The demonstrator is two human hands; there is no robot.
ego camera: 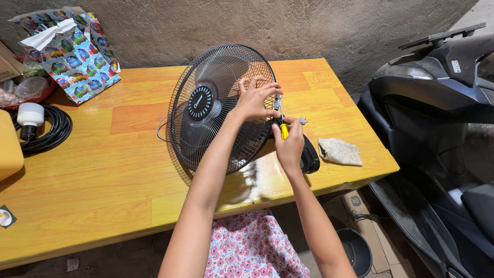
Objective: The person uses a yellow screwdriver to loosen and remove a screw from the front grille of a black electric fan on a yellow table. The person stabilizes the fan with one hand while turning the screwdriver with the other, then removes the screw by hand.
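Head view showed the left hand (254, 99) gripping the fan (216, 105) grille's rim, the right hand (289, 144) closed around a screwdriver (282, 121); bare table (103, 170) lay leftward.

Bright, even daylight, sharp throughout.
Glaring off the glossy table (128, 170) near the front edge; bowing slightly at the corners.

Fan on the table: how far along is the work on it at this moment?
Early, by the look of it. The fan lies on the orange table with its wire grille on, blades enclosed. In hand: the left hand steadies the grille rim while the right hand works a yellow-handled screwdriver there. Nothing looks removed yet, so the grille is left to do.
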